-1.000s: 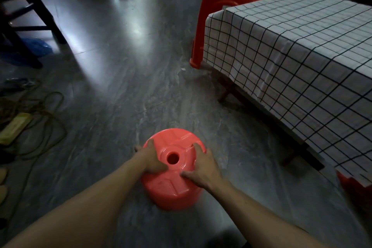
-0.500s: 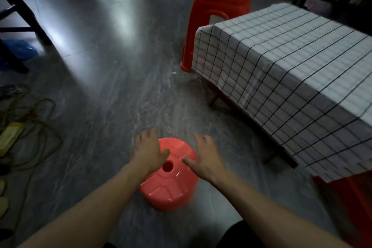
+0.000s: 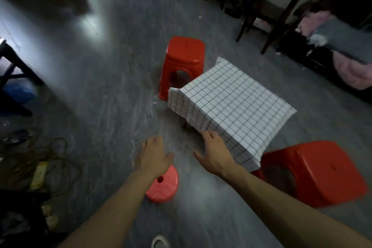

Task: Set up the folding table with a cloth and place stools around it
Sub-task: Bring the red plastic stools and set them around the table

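Both hands were found open and empty. The fingers of the left hand (image 3: 154, 158) were spread wide over the far rim of the round stool (image 3: 164, 187), which stood on the floor (image 3: 104, 106) under the wrist. Whether it was being touched could not be told. The fingers of the right hand (image 3: 216, 155) were spread as well, with their tips at the hanging edge of the cloth (image 3: 231, 102). The bench under it was hidden. The far stool (image 3: 184, 60) was set well beyond the fingers, at the cloth's far corner. The right stool (image 3: 314, 173) was set to the right of the right hand, just beside the cloth.

The round stool was judged to be light, stiff moulded plastic, smooth enough to slip, and not fragile. It would best be gripped at opposite sides of its rim with both hands, or hooked through its centre hole. The cloth was judged soft and easily dragged askew if brushed.
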A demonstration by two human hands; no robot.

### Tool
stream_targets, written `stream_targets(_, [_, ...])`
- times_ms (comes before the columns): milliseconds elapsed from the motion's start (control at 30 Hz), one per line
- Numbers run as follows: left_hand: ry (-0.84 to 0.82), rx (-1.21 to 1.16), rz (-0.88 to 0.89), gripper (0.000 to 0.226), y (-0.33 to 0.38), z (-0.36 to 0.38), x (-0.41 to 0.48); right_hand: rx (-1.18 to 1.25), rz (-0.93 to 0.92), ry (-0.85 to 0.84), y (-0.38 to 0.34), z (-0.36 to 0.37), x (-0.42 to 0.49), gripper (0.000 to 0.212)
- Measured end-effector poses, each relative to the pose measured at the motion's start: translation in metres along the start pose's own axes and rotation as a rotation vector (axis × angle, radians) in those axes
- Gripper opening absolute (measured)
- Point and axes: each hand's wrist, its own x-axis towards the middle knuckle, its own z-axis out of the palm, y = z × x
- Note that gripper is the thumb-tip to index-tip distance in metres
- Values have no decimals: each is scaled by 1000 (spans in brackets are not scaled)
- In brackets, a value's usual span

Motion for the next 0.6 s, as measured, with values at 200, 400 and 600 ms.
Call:
stream_targets(200, [42, -26, 56, 67, 90, -52, -32, 49, 47, 90, 19, -83, -51, 70])
stream_targets(400, [39, -40, 92, 64, 189, -42, -76, 125, 57, 187, 93, -144, -107, 72])
stream_targets(600, [43, -48, 104, 64, 315, 6, -144, 119, 3, 202, 210, -206, -189, 73])
